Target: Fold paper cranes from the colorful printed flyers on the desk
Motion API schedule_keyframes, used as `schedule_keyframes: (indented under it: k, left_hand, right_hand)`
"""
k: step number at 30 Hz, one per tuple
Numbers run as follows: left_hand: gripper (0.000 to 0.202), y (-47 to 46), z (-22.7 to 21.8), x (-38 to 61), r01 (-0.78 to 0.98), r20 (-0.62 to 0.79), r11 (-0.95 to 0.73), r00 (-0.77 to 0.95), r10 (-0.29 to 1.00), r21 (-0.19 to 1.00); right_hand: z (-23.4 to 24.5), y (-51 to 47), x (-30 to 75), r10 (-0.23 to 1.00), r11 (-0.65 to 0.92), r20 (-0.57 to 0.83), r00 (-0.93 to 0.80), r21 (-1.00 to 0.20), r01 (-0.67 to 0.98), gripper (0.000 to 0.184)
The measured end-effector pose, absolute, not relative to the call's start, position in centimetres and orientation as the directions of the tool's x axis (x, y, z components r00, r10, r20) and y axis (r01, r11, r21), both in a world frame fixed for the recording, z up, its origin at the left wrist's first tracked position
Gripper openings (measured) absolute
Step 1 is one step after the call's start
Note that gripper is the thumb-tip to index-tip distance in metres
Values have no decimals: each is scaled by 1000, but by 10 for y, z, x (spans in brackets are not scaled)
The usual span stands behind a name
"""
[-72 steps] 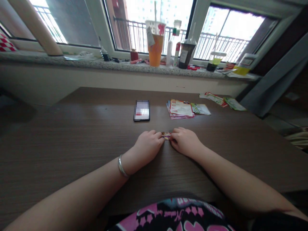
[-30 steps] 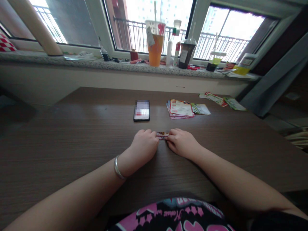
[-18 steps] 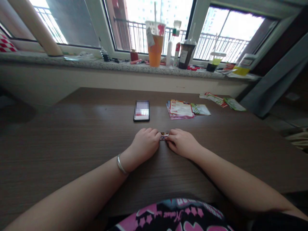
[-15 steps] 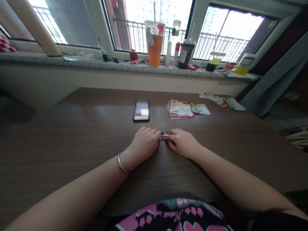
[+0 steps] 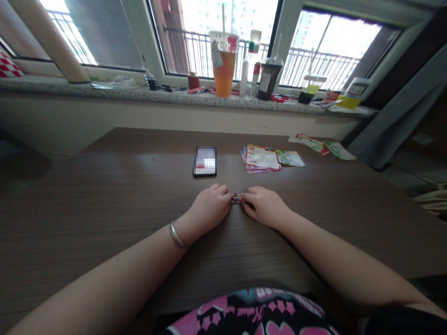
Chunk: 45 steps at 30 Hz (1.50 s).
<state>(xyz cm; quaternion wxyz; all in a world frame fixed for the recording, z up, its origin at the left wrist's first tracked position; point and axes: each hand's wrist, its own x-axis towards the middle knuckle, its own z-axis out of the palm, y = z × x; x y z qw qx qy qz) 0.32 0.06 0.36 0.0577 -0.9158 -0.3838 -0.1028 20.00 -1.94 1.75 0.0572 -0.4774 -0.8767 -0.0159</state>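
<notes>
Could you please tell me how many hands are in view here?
2: the left hand, with a silver bangle on its wrist, holding one end of a small patterned strip, and the right hand holding the other. No further hand shows.

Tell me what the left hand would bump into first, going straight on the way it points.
Past the small colourful strip it holds, the left hand would probably meet the right hand first, though depth is unclear.

I get daylight from twelve o'clock, the window (image 5: 251, 16) blown white, everything nearer dim, darkest toward three. Edges stretch and soften; the phone screen (image 5: 205, 160) is pixelated, the small patterned strip (image 5: 237, 199) blurred.
</notes>
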Motion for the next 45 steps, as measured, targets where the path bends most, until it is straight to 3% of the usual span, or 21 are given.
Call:
schedule_keyframes:
  k: [22, 35, 45]
  left_hand:
    - [21, 0, 7, 5, 707, 216, -707, 695, 686, -28]
    - [15, -2, 7, 6, 722, 216, -691, 681, 700, -40]
    - [19, 5, 3, 4, 724, 240, -690, 667, 705, 15]
  right_hand:
    - [11, -14, 202, 779, 604, 179, -601, 42, 796, 20]
    - [6, -11, 202, 832, 550, 182, -524, -148, 822, 11]
    - [3, -9, 204, 835, 546, 209, -509, -194, 815, 13]
